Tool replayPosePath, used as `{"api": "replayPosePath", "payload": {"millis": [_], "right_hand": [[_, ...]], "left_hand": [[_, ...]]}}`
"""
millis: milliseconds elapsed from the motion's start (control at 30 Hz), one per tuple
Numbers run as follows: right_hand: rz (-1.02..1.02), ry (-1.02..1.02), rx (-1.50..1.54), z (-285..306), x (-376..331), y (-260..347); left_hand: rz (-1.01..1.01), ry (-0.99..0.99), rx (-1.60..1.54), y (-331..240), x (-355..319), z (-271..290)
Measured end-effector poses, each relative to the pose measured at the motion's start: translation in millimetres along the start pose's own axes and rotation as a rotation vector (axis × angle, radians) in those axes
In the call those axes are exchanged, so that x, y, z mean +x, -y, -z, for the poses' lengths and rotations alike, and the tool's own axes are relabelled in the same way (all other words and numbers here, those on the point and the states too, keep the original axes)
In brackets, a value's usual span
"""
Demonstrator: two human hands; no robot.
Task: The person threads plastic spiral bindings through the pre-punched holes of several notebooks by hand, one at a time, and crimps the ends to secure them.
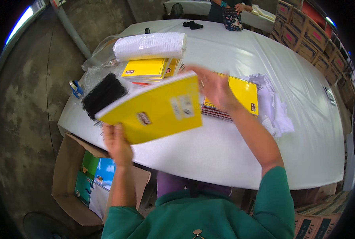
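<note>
I hold a yellow spiral notebook tilted above the table edge, its white spiral edge running along the top. My left hand is closed around its lower left corner. At the upper right corner is my right hand, blurred by motion; whether its fingers grip the cover I cannot tell. Just beyond that hand lies a stack of yellow notebooks with dark spirals showing at the side. Another yellow notebook pile sits farther back, under a white wrapped roll. To the left is a bundle of black spiral bindings.
Crumpled white cloth or paper lies right of the stack. A tape dispenser stands at the table's left edge. Below, an open carton holds green and blue notebooks. Boxes are stacked at the right; another person's hands handle a patterned bag.
</note>
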State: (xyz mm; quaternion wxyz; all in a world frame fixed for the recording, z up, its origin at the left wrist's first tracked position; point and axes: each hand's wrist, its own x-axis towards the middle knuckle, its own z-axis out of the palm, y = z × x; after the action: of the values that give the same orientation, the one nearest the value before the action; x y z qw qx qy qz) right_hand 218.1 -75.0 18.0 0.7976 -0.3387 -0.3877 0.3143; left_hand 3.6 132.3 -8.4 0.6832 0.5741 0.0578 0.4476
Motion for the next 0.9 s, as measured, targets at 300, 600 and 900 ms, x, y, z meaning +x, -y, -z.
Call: {"api": "replayPosePath", "payload": {"millis": [300,600,900], "right_hand": [[-0.096,-0.270,-0.509,-13,-157,-32],[0.079,-0.522,-0.738,-10,-178,-40],[0.050,-0.517,-0.638,-7,-177,-44]], "left_hand": [[0.458,0.383,0.150,80,-92,-25],[-0.193,0.586,1.381,122,8,-6],[0.075,0.573,0.955,64,58,-16]]}}
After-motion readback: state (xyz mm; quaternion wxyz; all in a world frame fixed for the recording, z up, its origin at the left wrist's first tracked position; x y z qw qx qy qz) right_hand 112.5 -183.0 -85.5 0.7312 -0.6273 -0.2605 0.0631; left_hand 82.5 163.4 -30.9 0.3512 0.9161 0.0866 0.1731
